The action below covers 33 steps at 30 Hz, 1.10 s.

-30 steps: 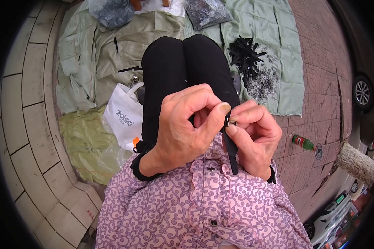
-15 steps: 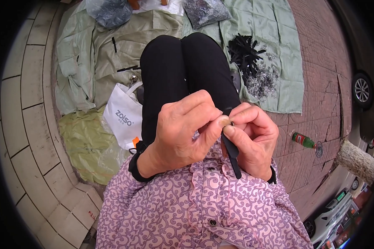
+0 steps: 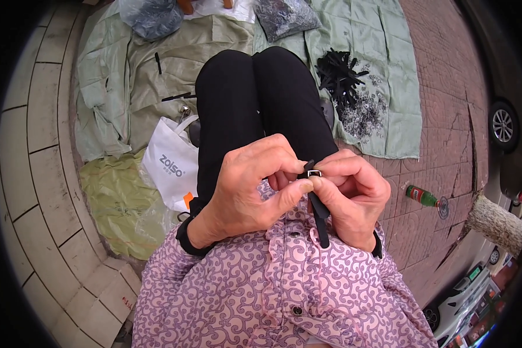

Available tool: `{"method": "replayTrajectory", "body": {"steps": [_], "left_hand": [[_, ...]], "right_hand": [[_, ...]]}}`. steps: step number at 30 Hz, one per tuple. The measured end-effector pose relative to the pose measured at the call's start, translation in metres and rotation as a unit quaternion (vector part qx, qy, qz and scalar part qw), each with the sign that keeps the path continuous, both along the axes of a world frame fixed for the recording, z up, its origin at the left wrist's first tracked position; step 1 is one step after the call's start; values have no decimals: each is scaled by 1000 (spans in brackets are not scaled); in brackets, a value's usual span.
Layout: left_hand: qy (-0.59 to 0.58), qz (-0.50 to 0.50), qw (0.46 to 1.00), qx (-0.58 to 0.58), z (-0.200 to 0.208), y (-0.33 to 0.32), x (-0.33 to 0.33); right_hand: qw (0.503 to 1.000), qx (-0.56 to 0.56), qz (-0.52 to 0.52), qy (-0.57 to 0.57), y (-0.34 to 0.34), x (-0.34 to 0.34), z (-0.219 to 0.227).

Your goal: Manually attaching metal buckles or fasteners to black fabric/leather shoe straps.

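Above my lap, both hands meet at a black strap (image 3: 321, 229) that hangs down toward my patterned shirt. A small silvery buckle (image 3: 314, 173) sits at the strap's upper part, between my fingertips. My left hand (image 3: 261, 185) pinches the strap beside the buckle with thumb and forefinger. From the other side, my right hand (image 3: 354, 194) grips the buckle's edge between thumb and forefinger. On the green sheet at the right lie a heap of black straps (image 3: 340, 78) and a spread of small metal buckles (image 3: 362, 119).
A white cloth bag (image 3: 168, 156) lies left of my legs on the sheeting. Filled plastic bags (image 3: 287, 17) stand at the far edge. To the right, a green bottle (image 3: 422, 195) lies on the brick paving near a tree trunk (image 3: 496, 223). Parked cars (image 3: 464, 307) stand beyond.
The buckle, mostly covered by my fingers before, now shows between them. My left fingertips have shifted slightly left, and the strap's hanging end has swung a little to the left.
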<state>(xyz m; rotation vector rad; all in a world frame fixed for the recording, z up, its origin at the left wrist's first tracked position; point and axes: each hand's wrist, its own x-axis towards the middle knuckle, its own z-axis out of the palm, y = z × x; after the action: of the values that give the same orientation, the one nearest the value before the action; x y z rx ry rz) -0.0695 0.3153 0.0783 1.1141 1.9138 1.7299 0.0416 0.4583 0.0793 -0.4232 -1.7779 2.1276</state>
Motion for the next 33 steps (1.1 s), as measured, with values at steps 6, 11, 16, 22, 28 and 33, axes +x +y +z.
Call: {"method": "replayTrajectory", "body": {"steps": [6, 11, 16, 22, 28, 33], "left_hand": [[-42, -7, 999, 29, -1, -1, -5], [-85, 11, 996, 16, -5, 2, -4], [-27, 32, 999, -21, -2, 0, 4], [-2, 73, 996, -46, 10, -5, 11], [-38, 54, 997, -30, 22, -5, 15], [-47, 45, 997, -39, 27, -9, 16]], "right_hand": [[993, -117, 11, -19, 2, -7, 7], [978, -197, 24, -56, 8, -11, 5], [974, -209, 51, -65, 6, -3, 3], [957, -270, 73, -76, 1, 4, -13], [971, -222, 83, -34, 1, 4, -27], [971, -203, 109, -55, 3, 3, -31]]}}
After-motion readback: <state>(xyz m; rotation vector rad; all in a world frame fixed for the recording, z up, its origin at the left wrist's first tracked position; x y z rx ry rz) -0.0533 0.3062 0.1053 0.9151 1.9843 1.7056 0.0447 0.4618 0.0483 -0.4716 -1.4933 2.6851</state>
